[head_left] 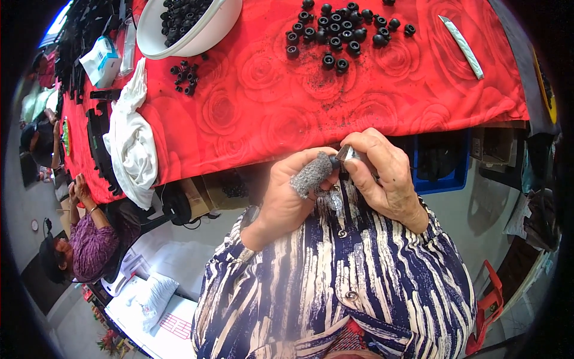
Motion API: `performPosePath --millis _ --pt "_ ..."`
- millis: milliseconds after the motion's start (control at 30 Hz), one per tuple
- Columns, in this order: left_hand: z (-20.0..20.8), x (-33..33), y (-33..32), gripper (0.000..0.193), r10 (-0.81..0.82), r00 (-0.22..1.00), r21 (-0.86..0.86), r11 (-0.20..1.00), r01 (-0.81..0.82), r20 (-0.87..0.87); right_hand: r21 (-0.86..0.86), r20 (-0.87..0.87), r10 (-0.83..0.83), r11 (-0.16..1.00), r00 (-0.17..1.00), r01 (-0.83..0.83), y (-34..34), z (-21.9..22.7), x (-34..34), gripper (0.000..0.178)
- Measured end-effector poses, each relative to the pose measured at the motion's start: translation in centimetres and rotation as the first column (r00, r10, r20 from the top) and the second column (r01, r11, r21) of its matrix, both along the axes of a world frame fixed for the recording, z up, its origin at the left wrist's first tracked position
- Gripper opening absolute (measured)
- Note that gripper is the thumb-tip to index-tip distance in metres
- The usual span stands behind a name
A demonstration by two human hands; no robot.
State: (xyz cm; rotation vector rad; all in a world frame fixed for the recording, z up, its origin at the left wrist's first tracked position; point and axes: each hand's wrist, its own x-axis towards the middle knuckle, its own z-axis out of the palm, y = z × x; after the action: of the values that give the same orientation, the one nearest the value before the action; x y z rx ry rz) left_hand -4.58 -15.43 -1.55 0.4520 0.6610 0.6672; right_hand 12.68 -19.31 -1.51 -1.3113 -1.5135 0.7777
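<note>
Both hands met just in front of the chest, near the edge of the surface (418, 113) with its red cloth. The left hand (287, 200), a grey knitted sleeve on its forefinger (311, 175), pinched a small black ring (333, 161) against a short metal blade (345, 153) gripped in the right hand (385, 179). The ring looked light, rubbery and easily dropped (best held by its rim). Fingers hid most of it, and the blade's handle was covered. More rings (338, 30) lay far off, beside a white bowl (209, 33).
</note>
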Motion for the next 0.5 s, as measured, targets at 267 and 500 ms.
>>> performPosePath --millis 267,500 --pt "-0.32 -0.33 0.14 0.026 -0.038 0.999 -0.05 0.998 0.039 0.026 0.002 -0.001 0.024 1.0 1.0 -0.024 0.18 0.14 0.16 0.023" --pt "-0.78 -0.5 0.14 0.025 -0.073 0.985 -0.176 0.979 0.101 0.156 0.032 0.019 0.089 0.995 0.996 -0.09 0.39 -0.08 0.66 0.023"
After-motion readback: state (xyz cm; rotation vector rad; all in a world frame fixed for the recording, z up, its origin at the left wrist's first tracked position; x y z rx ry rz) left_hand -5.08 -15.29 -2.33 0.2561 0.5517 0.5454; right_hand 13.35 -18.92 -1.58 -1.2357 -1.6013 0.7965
